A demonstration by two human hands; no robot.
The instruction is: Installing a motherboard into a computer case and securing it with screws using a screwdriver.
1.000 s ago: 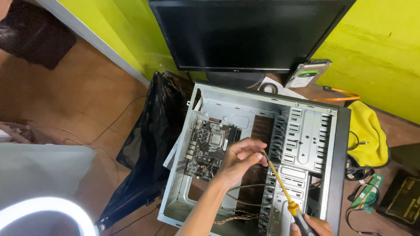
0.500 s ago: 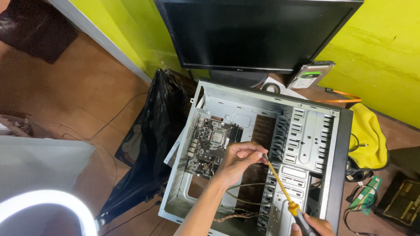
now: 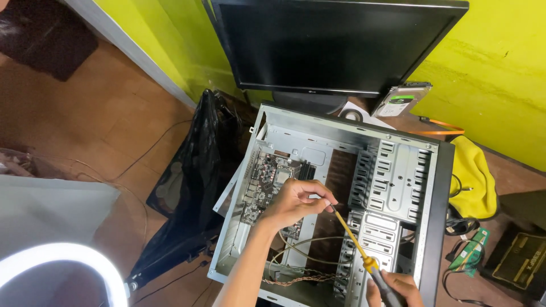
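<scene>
A black monitor point(image 3: 335, 45) stood behind the open computer case point(image 3: 341, 210) lying on the counter, motherboard point(image 3: 270, 187) inside. The right hand point(image 3: 395, 287) gripped the screwdriver point(image 3: 355, 241) by its handle; the left hand point(image 3: 296, 202) pinched near its tip. Seating the tip on a screw seemed the step; steady alignment came next.

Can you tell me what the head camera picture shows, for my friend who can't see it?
A person's left hand steadies the tip of a yellow screwdriver inside an open computer case, while the right hand grips its handle. A circuit board sits in the case, and a dark monitor stands behind it.
</scene>
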